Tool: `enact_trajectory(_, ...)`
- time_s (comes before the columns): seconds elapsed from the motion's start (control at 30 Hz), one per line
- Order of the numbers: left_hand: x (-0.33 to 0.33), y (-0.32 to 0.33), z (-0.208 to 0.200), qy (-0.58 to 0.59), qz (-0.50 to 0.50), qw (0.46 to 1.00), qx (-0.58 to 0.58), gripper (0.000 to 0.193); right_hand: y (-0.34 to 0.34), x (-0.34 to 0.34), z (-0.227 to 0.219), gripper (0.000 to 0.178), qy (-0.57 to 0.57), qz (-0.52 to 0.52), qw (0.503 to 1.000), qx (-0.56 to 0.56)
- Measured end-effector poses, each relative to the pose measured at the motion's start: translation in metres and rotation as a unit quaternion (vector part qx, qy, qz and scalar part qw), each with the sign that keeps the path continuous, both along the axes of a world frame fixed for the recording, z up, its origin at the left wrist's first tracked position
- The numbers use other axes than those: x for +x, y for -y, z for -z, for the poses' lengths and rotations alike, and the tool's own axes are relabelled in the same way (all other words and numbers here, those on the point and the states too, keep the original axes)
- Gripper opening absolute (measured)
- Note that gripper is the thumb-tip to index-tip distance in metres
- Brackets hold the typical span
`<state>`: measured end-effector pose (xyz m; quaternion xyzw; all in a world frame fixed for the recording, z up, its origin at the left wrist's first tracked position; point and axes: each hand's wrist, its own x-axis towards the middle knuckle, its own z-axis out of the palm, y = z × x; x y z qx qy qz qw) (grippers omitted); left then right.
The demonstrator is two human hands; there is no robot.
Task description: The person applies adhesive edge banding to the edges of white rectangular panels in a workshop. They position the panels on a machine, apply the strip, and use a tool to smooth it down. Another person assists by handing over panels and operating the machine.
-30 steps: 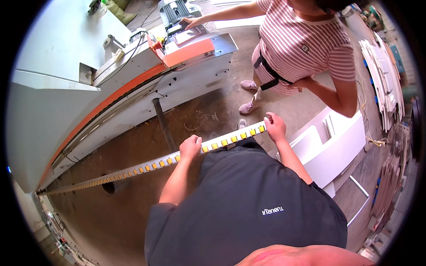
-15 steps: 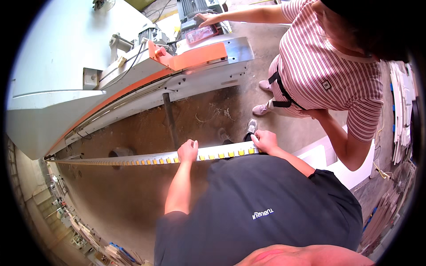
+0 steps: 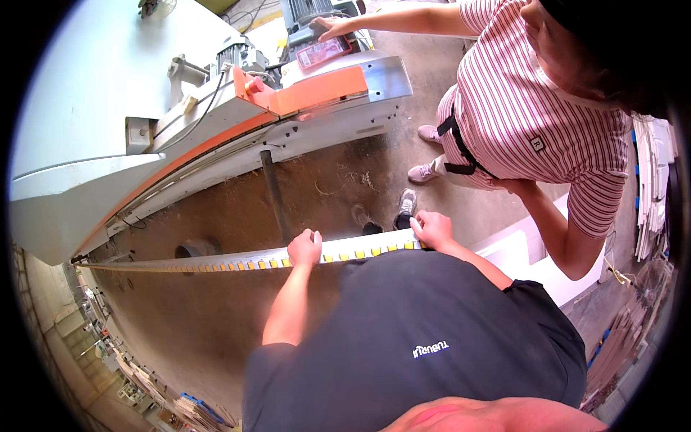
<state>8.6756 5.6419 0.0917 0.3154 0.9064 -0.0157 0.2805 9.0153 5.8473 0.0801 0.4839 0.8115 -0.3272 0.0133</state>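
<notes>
A long white rail (image 3: pixel 353 246) with a row of yellow rollers or blocks along its near side runs across in front of my body, away to the far left. My left hand (image 3: pixel 305 248) is closed over the rail's edge, with its fingers curled. Farther right, my right hand (image 3: pixel 432 230) grips the same rail close to its right end, against my dark shirt. The undersides of both hands, where they meet the rail, are hidden. At the far left, the rail narrows toward the corner of a big white machine (image 3: pixel 86 173).
An orange guard (image 3: pixel 322 92) and a red button (image 3: pixel 254 86) sit on the machine. A striped-shirted person (image 3: pixel 536 108) stands at right, one hand on a motor (image 3: pixel 311 16) beside a phone (image 3: pixel 324 52). Beneath the rail stands a dark post (image 3: pixel 274 191). White panels (image 3: pixel 515 252) lie at right.
My view has shifted slightly, so the machine appears a little farther left. Both hands keep their hold on the rail. The other person leans slightly to the right.
</notes>
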Motion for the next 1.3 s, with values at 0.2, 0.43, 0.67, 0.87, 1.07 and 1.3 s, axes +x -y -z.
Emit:
enact_trajectory(0.2,0.001,0.005,-0.006,0.015,-0.006,1.000,-0.010,0.037,0.002,-0.004,0.002,0.029,0.003,0.013,1.000,0.012)
enact_trajectory(0.43,-0.003,0.004,-0.006,0.027,-0.010,0.999,-0.017,0.036,0.002,-0.007,-0.004,0.029,0.019,0.010,1.000,0.008)
enact_trajectory(0.67,-0.008,0.001,-0.012,0.040,-0.002,0.999,-0.034,0.036,0.005,-0.012,-0.001,0.028,0.031,0.000,0.999,0.031)
enact_trajectory(0.87,-0.012,0.003,-0.011,0.059,-0.005,0.998,-0.024,0.035,0.005,-0.017,-0.002,0.025,0.038,-0.005,0.999,0.031)
enact_trajectory(1.07,-0.017,0.009,-0.003,0.059,0.018,0.998,-0.014,0.036,0.006,-0.020,-0.002,0.025,0.053,-0.015,0.998,0.038)
enact_trajectory(1.3,-0.019,0.011,0.001,0.068,0.031,0.997,-0.023,0.037,0.006,-0.024,-0.003,0.027,0.077,0.001,0.997,0.011)
